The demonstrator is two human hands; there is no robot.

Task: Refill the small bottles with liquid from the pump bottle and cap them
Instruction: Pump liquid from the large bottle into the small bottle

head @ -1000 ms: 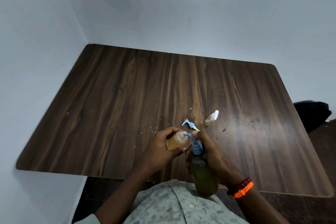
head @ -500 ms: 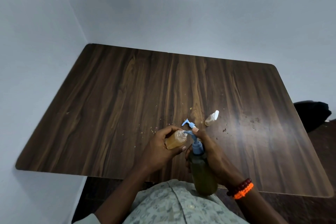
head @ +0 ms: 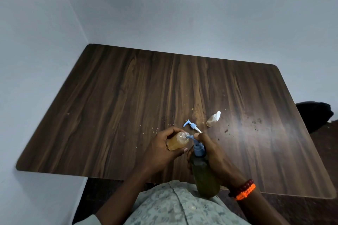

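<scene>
Over the table's near edge, my left hand [head: 161, 150] grips a half-full small bottle [head: 177, 141], my right hand [head: 213, 153] grasps the pump bottle [head: 204, 173] (capping remains).

Dim, soft light; glare on the table [head: 265, 122]; wide-angle edge distortion.

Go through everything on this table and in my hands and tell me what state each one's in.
Small bottle: uncapped, tilted, partly filled, held in the left hand.
Pump bottle: held by the right hand, spout at the small bottle's mouth.
Loose pump cap: lying on the table.
Second small bottle: capped, lying on its side.
</scene>
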